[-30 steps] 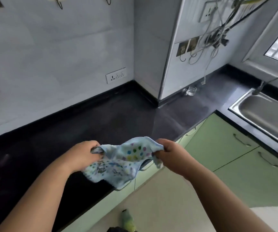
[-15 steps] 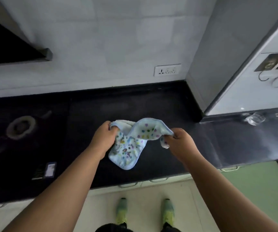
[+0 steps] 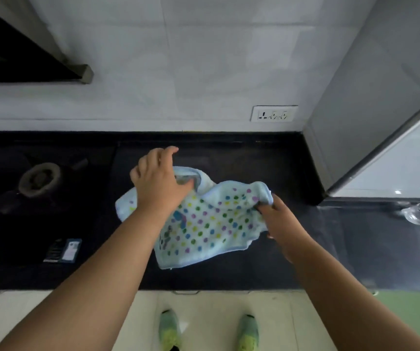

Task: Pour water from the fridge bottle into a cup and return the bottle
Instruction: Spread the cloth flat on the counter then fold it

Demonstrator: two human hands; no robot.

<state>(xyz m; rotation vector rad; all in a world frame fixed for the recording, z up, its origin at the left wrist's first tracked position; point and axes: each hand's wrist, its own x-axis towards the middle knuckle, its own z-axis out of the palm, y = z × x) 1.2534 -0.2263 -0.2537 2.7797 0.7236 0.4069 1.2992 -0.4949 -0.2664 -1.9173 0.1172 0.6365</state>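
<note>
I have both hands on a light-blue dotted cloth (image 3: 203,219) over the black counter (image 3: 254,163). My left hand (image 3: 157,183) lies on top of the cloth's far-left part, thumb tucked against a fold and fingers reaching beyond the far edge; I cannot tell whether they curl round the fabric or only press it. My right hand (image 3: 279,224) pinches the cloth's right edge, fingers closed into the bunched fabric.

The fridge bottle is nowhere in view, and neither is the fridge. The only candidate for a cup is a small clear glass vessel (image 3: 419,212) far to the right on the counter, well apart from the cloth, against the base of the white wall panel (image 3: 393,168). I cannot tell whether it stands upright or holds anything.

What could go wrong, as I judge it: the cloth's left end lies near the stove burner (image 3: 39,179), so a wide sweep leftward could drag fabric onto it. A small dark packet (image 3: 63,250) lies near the counter's front edge on the left; a careless swipe could knock it to the floor. The counter on the right looks glossy, perhaps wet, so the glass could slide if I nudge it. With both hands occupied, neither is free to fetch the bottle.
</note>
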